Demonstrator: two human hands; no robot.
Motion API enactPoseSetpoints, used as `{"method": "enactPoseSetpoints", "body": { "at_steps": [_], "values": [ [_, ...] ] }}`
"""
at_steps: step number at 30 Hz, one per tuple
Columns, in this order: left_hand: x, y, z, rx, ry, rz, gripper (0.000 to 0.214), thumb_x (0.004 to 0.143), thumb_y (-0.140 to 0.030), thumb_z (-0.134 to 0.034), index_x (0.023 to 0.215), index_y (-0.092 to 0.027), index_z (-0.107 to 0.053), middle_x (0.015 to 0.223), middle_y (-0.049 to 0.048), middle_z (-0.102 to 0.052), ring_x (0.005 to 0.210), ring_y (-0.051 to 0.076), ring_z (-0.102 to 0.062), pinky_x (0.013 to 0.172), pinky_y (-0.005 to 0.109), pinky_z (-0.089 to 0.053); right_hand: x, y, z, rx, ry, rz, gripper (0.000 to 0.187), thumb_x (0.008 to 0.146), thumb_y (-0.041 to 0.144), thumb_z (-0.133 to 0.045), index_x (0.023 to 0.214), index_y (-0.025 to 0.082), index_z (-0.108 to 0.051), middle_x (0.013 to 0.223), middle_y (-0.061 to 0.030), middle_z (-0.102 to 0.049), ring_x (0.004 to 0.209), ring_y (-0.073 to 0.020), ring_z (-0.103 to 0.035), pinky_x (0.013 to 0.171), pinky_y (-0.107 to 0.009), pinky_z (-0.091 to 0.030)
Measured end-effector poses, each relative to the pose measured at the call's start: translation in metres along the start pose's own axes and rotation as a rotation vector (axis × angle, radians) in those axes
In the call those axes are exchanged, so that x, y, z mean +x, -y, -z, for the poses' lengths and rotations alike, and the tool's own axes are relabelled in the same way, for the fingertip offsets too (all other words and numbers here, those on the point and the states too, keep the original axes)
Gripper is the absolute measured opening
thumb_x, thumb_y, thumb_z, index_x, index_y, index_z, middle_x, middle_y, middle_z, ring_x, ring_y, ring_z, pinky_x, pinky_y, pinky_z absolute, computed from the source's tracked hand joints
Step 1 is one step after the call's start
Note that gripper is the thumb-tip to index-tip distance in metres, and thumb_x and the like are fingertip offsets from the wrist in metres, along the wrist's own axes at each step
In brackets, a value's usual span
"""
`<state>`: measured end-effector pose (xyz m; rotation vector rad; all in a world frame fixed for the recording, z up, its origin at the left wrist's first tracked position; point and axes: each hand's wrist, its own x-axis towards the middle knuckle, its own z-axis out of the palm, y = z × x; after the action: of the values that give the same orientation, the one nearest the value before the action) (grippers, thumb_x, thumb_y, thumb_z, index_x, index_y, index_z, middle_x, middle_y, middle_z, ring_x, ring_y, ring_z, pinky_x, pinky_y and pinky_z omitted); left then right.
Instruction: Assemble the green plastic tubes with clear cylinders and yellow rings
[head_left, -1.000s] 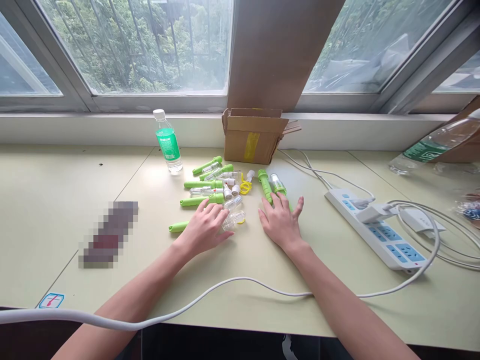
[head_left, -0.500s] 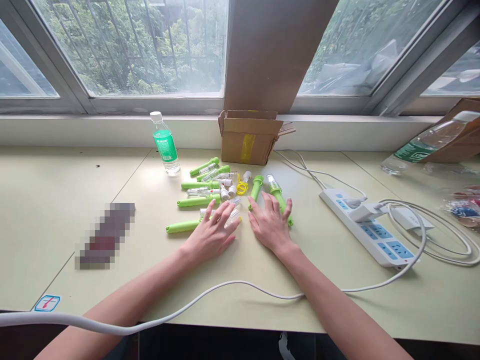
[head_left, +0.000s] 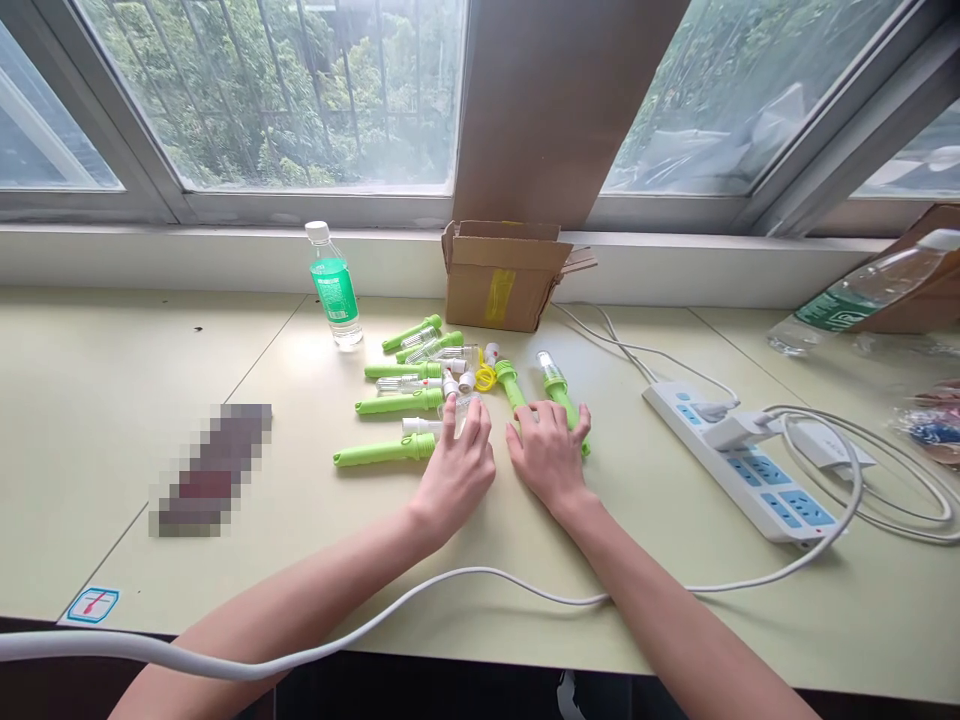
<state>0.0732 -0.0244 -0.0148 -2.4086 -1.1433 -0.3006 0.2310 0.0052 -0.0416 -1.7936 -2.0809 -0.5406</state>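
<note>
My left hand [head_left: 459, 462] lies palm down over clear plastic tubes [head_left: 471, 402], fingers partly bent and apart. Its index fingertip reaches a small white cylindrical piece [head_left: 450, 384]. To its left, a white cylinder [head_left: 417, 426] sits by a green ridged handle [head_left: 382, 451]. My right hand [head_left: 553, 450] rests, fingers spread, over the lower ends of a short green handle [head_left: 508, 380] and a green stick with a clear tip [head_left: 557, 383]. A yellow loop [head_left: 485, 376] lies between the hands. The undersides of both hands are hidden.
More green handles [head_left: 399, 402] lie left of centre. Behind stand a water bottle [head_left: 335, 290] and a cardboard box [head_left: 499, 285]. A power strip [head_left: 739, 465] with plugs is on the right. A white cable [head_left: 480, 570] crosses in front, over both forearms.
My left hand has shifted right, uncovering the lower green handle and white cylinder. My right hand has moved slightly down, and the short green handle beside it has turned to lean the other way.
</note>
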Motion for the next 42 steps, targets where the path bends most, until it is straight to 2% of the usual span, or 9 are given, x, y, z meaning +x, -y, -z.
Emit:
{"method": "enactPoseSetpoints", "body": {
  "at_steps": [6, 8, 13, 15, 20, 28, 33, 38, 42],
  "values": [
    [0.005, 0.000, -0.007, -0.049, -0.001, 0.055, 0.023, 0.079, -0.006, -0.046, 0.085, -0.009, -0.068, 0.124, 0.0227, -0.053, 0.128, 0.036, -0.041, 0.109, 0.065, -0.022, 0.000, -0.003, -0.001, -0.013, -0.022, -0.058, 0.014, 0.085, 0.023, -0.047, 0.082, 0.015, -0.058, 0.081, -0.0102, -0.059, 0.086, -0.0256, -0.048, 0.093, -0.047, -0.022],
    [0.005, 0.003, -0.008, -0.100, -0.017, 0.034, 0.022, 0.078, -0.004, -0.046, 0.083, -0.011, -0.066, 0.120, 0.0205, -0.055, 0.125, 0.033, -0.043, 0.109, 0.064, -0.021, 0.000, -0.002, -0.001, -0.002, -0.023, -0.062, 0.015, 0.084, 0.023, -0.047, 0.089, 0.014, -0.058, 0.083, -0.0109, -0.060, 0.085, -0.0259, -0.048, 0.090, -0.045, -0.023],
    [0.006, 0.010, -0.006, -0.325, -0.080, 0.055, 0.016, 0.085, -0.012, -0.045, 0.082, -0.017, -0.060, 0.111, 0.0112, -0.060, 0.117, 0.026, -0.050, 0.110, 0.061, -0.021, -0.001, 0.003, 0.000, -0.020, -0.002, -0.076, 0.045, 0.080, 0.024, -0.047, 0.121, 0.006, -0.049, 0.088, -0.0141, -0.060, 0.086, -0.0284, -0.047, 0.082, -0.042, -0.027],
    [0.008, 0.013, -0.008, -0.417, -0.104, 0.070, 0.014, 0.087, -0.017, -0.045, 0.083, -0.019, -0.058, 0.107, 0.0082, -0.061, 0.112, 0.024, -0.052, 0.110, 0.059, -0.023, -0.002, 0.004, 0.002, -0.032, 0.013, -0.080, 0.042, 0.078, 0.024, -0.047, 0.116, 0.007, -0.052, 0.086, -0.0136, -0.059, 0.085, -0.0282, -0.047, 0.078, -0.040, -0.027],
    [0.006, 0.016, -0.016, -0.511, -0.144, 0.073, 0.011, 0.087, -0.019, -0.046, 0.083, -0.020, -0.056, 0.103, 0.0058, -0.063, 0.105, 0.022, -0.055, 0.109, 0.056, -0.027, -0.003, 0.005, 0.004, -0.055, 0.020, -0.101, 0.016, 0.077, 0.026, -0.048, 0.083, 0.014, -0.058, 0.077, -0.0112, -0.056, 0.077, -0.0263, -0.046, 0.068, -0.036, -0.026],
    [0.007, 0.026, -0.007, -0.634, -0.313, 0.164, 0.008, 0.085, -0.020, -0.051, 0.087, -0.021, -0.058, 0.097, 0.0027, -0.067, 0.094, 0.017, -0.061, 0.106, 0.047, -0.035, -0.005, 0.001, 0.001, 0.143, -0.073, -0.108, 0.023, 0.078, 0.022, -0.047, 0.099, 0.014, -0.054, 0.083, -0.0102, -0.062, 0.080, -0.0254, -0.053, 0.070, -0.033, -0.031],
    [0.003, 0.044, -0.004, -0.838, -0.389, 0.267, 0.007, 0.084, -0.018, -0.055, 0.090, -0.020, -0.058, 0.089, 0.0030, -0.068, 0.087, 0.018, -0.064, 0.087, 0.040, -0.049, -0.005, 0.000, 0.000, 0.259, -0.122, -0.069, 0.017, 0.079, 0.024, -0.048, 0.093, 0.016, -0.052, 0.073, -0.0055, -0.061, 0.070, -0.0220, -0.055, 0.066, -0.031, -0.034],
    [-0.010, 0.053, -0.008, -0.998, -0.441, 0.392, 0.013, 0.084, -0.018, -0.055, 0.097, -0.020, -0.057, 0.091, 0.0033, -0.067, 0.081, 0.015, -0.066, 0.078, 0.033, -0.055, -0.009, 0.002, 0.002, 0.305, -0.115, -0.026, 0.014, 0.083, 0.028, -0.048, 0.090, 0.017, -0.054, 0.066, -0.0023, -0.059, 0.056, -0.0162, -0.052, 0.049, -0.024, -0.028],
    [-0.015, 0.058, -0.008, -1.065, -0.507, 0.449, 0.032, 0.083, -0.020, -0.059, 0.113, -0.021, -0.048, 0.099, 0.0047, -0.064, 0.084, 0.015, -0.066, 0.077, 0.032, -0.057, -0.012, 0.002, 0.003, 0.358, -0.130, 0.088, 0.016, 0.083, 0.027, -0.048, 0.092, 0.016, -0.055, 0.062, -0.0010, -0.058, 0.052, -0.0146, -0.052, 0.048, -0.023, -0.029]
  ]
}}
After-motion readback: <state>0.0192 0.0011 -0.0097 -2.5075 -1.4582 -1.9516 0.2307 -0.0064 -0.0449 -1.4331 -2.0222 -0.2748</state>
